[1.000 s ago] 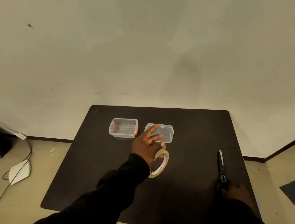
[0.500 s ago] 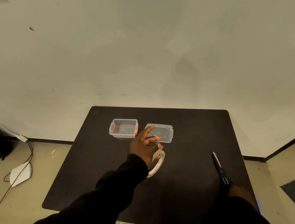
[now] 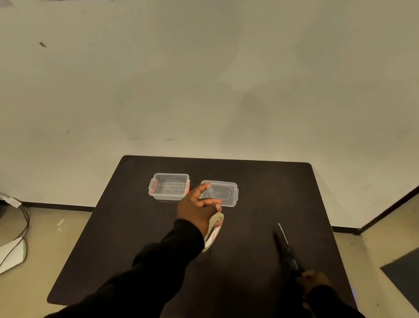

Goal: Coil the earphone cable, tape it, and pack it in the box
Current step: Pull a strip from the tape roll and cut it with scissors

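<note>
left hand (image 3: 197, 209) grips tape roll (image 3: 213, 232), right hand (image 3: 315, 282) scissors (image 3: 287, 249) near table edge (image 3: 333, 235)

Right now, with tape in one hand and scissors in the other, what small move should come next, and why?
Probably bring the scissors in the right hand across to the tape roll that the left hand holds tilted, to cut a strip. The box stands open beside its lid; no earphone cable is in view.

Sleeves: black, long — both arms covered down to the wrists.
Cuffs: plain, snug, no markings visible.
Left hand (image 3: 197, 209): bare — thin ring on one finger.
Right hand (image 3: 315, 282): bare, dim, detail unclear.
</note>
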